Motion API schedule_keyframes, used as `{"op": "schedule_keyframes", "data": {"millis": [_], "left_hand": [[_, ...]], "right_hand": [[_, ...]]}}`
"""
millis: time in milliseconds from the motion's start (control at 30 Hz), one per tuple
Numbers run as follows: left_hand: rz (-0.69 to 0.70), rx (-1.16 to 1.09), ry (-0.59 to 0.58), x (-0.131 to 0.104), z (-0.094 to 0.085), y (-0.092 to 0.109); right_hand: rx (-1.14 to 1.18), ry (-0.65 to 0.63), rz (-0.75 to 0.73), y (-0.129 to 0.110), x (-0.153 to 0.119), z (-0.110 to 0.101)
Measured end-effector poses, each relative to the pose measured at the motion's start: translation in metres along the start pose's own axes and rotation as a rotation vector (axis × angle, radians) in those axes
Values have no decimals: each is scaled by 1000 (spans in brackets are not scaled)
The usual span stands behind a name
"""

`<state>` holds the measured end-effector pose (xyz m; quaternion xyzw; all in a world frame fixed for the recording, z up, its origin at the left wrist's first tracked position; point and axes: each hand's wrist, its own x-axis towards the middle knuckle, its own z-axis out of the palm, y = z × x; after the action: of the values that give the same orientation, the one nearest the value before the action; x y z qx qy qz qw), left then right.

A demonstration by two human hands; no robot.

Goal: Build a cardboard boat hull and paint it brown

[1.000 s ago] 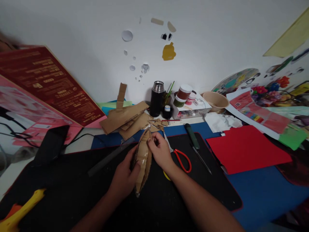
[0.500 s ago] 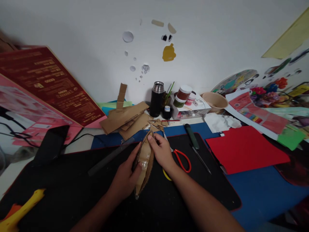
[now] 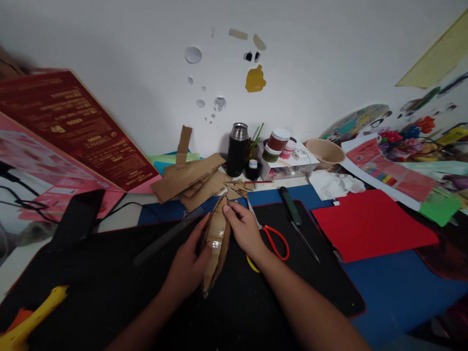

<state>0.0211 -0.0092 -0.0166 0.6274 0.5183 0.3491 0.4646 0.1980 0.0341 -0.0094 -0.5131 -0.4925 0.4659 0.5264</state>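
Note:
A long, leaf-shaped cardboard piece [image 3: 218, 229], pointed at both ends, is held up over the black mat [image 3: 120, 302]. Shiny clear tape shows on its middle. My left hand [image 3: 190, 263] grips its left side, the thumb lying on the face near the tape. On the upper right edge, my right hand [image 3: 243, 226] pinches it between thumb and fingers. Scissors [image 3: 277, 242] with red and yellow handles lie on the mat, partly hidden under my right wrist. Left of the cardboard piece rests a dark, flat ruler-like strip [image 3: 164, 239].
Cardboard scraps [image 3: 199, 178] are piled at the back, beside a black flask [image 3: 237, 151] and paint jars [image 3: 280, 141]. A green-handled tool [image 3: 290, 207] and red paper [image 3: 373, 224] lie to the right. A phone [image 3: 78, 219] and a yellow tool [image 3: 40, 314] are at left.
The cardboard piece has turned slightly, showing more of its taped face, and its lower tip has shifted a little left and up. Both hands keep their hold.

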Motion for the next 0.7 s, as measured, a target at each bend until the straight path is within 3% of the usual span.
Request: {"op": "schedule_keyframes", "data": {"millis": [700], "left_hand": [[-2, 24, -22, 0, -3, 2]], "right_hand": [[64, -40, 20, -3, 2, -4]]}}
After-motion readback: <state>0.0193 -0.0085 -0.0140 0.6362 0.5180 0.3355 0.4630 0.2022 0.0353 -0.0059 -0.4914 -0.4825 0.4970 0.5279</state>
